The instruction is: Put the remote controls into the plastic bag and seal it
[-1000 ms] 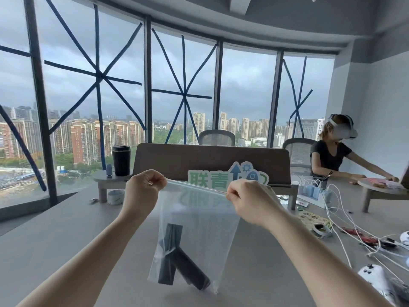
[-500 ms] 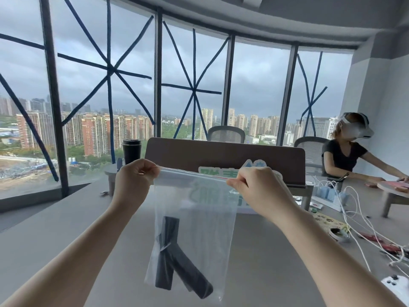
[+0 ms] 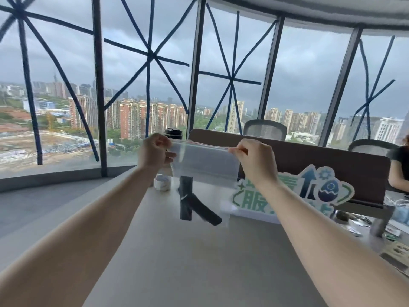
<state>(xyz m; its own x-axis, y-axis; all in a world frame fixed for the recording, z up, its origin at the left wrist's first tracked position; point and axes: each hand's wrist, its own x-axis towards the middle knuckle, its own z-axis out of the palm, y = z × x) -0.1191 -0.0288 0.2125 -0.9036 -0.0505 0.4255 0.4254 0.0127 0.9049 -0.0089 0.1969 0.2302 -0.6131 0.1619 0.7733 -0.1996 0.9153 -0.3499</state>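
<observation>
A clear plastic bag hangs in the air above the grey table, stretched between both hands. My left hand pinches its top left corner and my right hand pinches its top right corner. Two black remote controls lie crossed at the bottom of the bag, one upright and one slanting down to the right. The bag's top strip runs straight between my fingers; whether it is sealed I cannot tell.
A white tape roll and a black cup stand behind the bag. A brown desk divider with a green-and-blue sign is at the right, with cables and small items beyond. Another person's arm is at far right.
Both hands have lifted the bag higher and pulled its top edge taut. The view has swung left, so the person at the right is mostly out of frame.
</observation>
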